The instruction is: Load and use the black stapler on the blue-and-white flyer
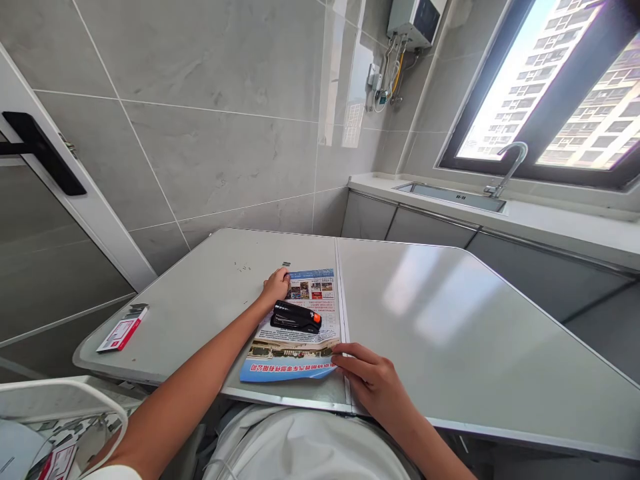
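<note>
On the near half of the pale grey bench (450, 313), just left of its centre seam, lies a printed leaflet (295, 347), a glossy sheet with a blue band along its near and far edges, small photographs, red headings and fine text. Its near edge curls up slightly from the smooth, matt surface. A black stapler (295, 317) with an orange tip rests across the middle of the sheet, long and low in shape. The left hand (277, 285) presses on the leaflet's far left corner, fingers curled down onto the paper, grasping nothing. The right hand (373, 380) lies with fingertips spread on the near right corner, flat and open, pinning the sheet. A few loose staples (243, 267) are scattered on the bench beyond the left hand. Well apart, at the bench's left edge, sits a small red and white box (123, 330). Glossy grey tiles (210, 133) cover the wall behind.
</note>
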### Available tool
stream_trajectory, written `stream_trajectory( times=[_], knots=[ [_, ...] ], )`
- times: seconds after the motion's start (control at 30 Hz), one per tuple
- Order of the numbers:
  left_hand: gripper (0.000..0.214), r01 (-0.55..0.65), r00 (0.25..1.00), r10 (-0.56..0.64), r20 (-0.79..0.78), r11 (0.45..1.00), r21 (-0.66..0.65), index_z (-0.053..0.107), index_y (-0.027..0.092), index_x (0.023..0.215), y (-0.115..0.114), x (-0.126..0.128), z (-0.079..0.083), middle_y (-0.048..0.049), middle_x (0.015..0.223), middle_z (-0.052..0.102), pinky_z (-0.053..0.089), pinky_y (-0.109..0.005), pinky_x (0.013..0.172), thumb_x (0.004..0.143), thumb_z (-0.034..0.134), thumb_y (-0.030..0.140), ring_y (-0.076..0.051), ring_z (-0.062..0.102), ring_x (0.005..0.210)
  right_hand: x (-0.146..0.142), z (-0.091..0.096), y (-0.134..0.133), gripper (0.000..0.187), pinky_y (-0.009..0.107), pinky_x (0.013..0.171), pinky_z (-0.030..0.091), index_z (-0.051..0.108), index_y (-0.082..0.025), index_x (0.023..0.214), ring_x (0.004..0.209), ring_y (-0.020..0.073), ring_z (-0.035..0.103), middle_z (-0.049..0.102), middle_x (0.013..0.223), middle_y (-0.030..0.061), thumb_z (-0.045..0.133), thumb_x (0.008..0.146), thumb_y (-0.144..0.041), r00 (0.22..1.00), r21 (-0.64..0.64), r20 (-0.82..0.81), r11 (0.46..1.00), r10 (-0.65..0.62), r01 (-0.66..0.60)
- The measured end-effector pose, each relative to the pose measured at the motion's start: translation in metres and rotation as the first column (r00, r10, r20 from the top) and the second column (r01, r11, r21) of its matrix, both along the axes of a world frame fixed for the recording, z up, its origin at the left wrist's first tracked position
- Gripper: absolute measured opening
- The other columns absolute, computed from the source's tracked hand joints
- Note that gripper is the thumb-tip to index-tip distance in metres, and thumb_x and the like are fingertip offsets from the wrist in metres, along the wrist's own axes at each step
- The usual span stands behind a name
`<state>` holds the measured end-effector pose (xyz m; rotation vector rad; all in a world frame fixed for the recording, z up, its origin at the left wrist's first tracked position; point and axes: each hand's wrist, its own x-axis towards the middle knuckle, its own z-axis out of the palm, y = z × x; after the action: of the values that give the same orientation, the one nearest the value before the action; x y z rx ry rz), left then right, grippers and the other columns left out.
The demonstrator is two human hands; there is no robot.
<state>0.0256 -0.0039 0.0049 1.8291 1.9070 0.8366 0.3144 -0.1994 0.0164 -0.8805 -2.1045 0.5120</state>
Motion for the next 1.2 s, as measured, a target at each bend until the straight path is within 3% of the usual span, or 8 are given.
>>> stream_trajectory(
  times=[0.3, 0.47, 0.63, 0.8, 0.87, 1.0, 1.07, 1.2],
  knots=[
    [0.016, 0.043, 0.999, -0.043, 0.016, 0.999, 0.013, 0.063, 0.023, 0.095, -0.003, 0.012, 0.001, -0.0050, 0.098, 0.072, 0.047, -0.039, 0.091, 0.099, 0.047, 0.022, -0.025, 0.064, 0.103, 0.018, 0.004, -0.004, 0.032, 0.027, 0.083, 0.063, 0.079, -0.029, 0.111, 0.098, 0.0193, 0.077, 0.075, 0.121, 0.0084, 0.049, 0.105, -0.021, 1.000, 0.001, 0.017, 1.000, -0.026, 0.026],
    [0.013, 0.159, 0.987, -0.159, 0.013, 0.986, 0.047, 0.064, 0.024, 0.104, -0.010, 0.022, 0.002, -0.0058, 0.112, 0.072, 0.047, -0.040, 0.098, 0.097, 0.053, 0.022, -0.025, 0.063, 0.111, 0.033, 0.002, -0.008, 0.032, 0.027, 0.083, 0.064, 0.079, -0.030, 0.113, 0.100, 0.0200, 0.077, 0.075, 0.121, 0.0079, 0.049, 0.104, -0.022, 0.998, 0.007, 0.041, 0.999, -0.044, 0.044],
    [0.039, 0.392, 0.920, -0.388, -0.060, 0.909, 0.141, 0.061, 0.025, 0.128, -0.018, 0.025, 0.002, -0.0073, 0.124, 0.065, 0.045, -0.042, 0.108, 0.090, 0.062, 0.016, -0.025, 0.060, 0.118, 0.049, 0.005, -0.008, 0.032, 0.028, 0.079, 0.065, 0.080, -0.031, 0.111, 0.095, 0.0206, 0.078, 0.077, 0.118, 0.0078, 0.050, 0.104, -0.023, 0.997, 0.035, 0.049, 0.997, -0.066, 0.064],
    [0.019, 0.505, 0.851, -0.457, -0.259, 0.848, 0.160, 0.079, 0.028, 0.103, -0.025, 0.020, 0.008, -0.0092, 0.141, 0.053, 0.038, -0.050, 0.114, 0.096, 0.062, 0.025, -0.031, 0.050, 0.133, 0.068, -0.001, -0.008, 0.028, 0.028, 0.081, 0.066, 0.080, -0.031, 0.111, 0.100, 0.0218, 0.078, 0.077, 0.120, 0.0068, 0.054, 0.103, -0.025, 0.992, 0.005, 0.073, 0.994, -0.106, 0.106],
    [0.020, 0.522, 0.831, -0.460, -0.313, 0.839, 0.155, 0.082, 0.030, 0.101, -0.029, 0.018, 0.012, -0.0094, 0.136, 0.055, 0.038, -0.050, 0.113, 0.096, 0.063, 0.027, -0.032, 0.051, 0.130, 0.077, -0.003, -0.009, 0.027, 0.029, 0.085, 0.066, 0.080, -0.031, 0.110, 0.102, 0.0223, 0.077, 0.076, 0.121, 0.0061, 0.055, 0.102, -0.026, 0.988, -0.005, 0.086, 0.992, -0.128, 0.128],
    [0.029, 0.619, 0.751, -0.563, -0.344, 0.782, 0.072, 0.075, 0.030, 0.123, -0.040, 0.017, 0.020, -0.0085, 0.112, 0.065, 0.043, -0.044, 0.105, 0.099, 0.058, 0.028, -0.026, 0.061, 0.110, 0.096, -0.005, -0.009, 0.025, 0.031, 0.087, 0.067, 0.081, -0.031, 0.108, 0.101, 0.0227, 0.078, 0.077, 0.120, 0.0054, 0.057, 0.101, -0.027, 0.982, 0.001, 0.115, 0.988, -0.153, 0.154],
    [0.032, 0.656, 0.724, -0.602, -0.336, 0.752, 0.064, 0.070, 0.028, 0.128, -0.044, 0.019, 0.023, -0.0083, 0.113, 0.067, 0.044, -0.041, 0.102, 0.100, 0.057, 0.028, -0.026, 0.062, 0.108, 0.104, -0.005, -0.010, 0.025, 0.032, 0.088, 0.067, 0.080, -0.032, 0.110, 0.101, 0.0229, 0.078, 0.076, 0.121, 0.0056, 0.058, 0.101, -0.027, 0.977, 0.003, 0.141, 0.987, -0.159, 0.160],
    [0.024, 0.679, 0.706, -0.620, -0.343, 0.730, 0.077, 0.070, 0.027, 0.119, -0.047, 0.024, 0.022, -0.0081, 0.121, 0.066, 0.045, -0.039, 0.104, 0.098, 0.061, 0.032, -0.026, 0.061, 0.111, 0.109, -0.003, -0.010, 0.028, 0.034, 0.091, 0.066, 0.079, -0.033, 0.118, 0.104, 0.0239, 0.077, 0.074, 0.126, 0.0070, 0.056, 0.103, -0.028, 0.969, -0.017, 0.204, 0.989, -0.138, 0.145]
  ],
)
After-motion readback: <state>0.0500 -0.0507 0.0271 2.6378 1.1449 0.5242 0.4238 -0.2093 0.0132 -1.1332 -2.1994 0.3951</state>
